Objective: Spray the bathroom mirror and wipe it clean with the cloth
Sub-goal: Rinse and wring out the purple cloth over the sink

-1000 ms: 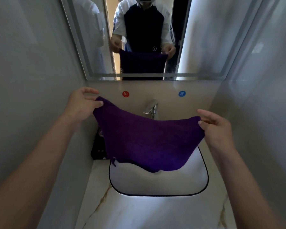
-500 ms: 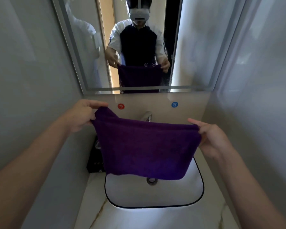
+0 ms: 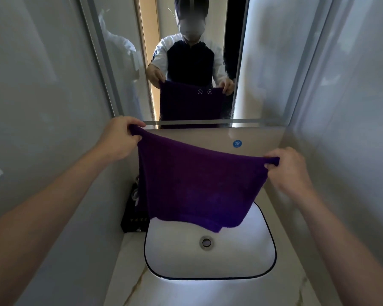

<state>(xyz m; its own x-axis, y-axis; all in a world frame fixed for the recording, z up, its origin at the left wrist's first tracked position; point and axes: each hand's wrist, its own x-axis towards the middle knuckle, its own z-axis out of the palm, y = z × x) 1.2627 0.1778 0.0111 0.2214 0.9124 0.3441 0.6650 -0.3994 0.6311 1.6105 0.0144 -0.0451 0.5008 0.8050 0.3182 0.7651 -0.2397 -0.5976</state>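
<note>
The left hand (image 3: 117, 138) and right hand (image 3: 290, 168) each pinch a top corner of the purple cloth (image 3: 199, 184), which hangs above the sink (image 3: 268, 257), below the mirror (image 3: 263, 62). It looks soft, light, probably dry; bunching it would suit wiping.

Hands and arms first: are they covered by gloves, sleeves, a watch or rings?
Both hands, left and right, are bare: no gloves, and no rings or watch show. The forearms are uncovered up to the picture's edge. The mirror shows white sleeves pushed up the arms, with dark stripes near one shoulder, on a top with a dark front.
</note>
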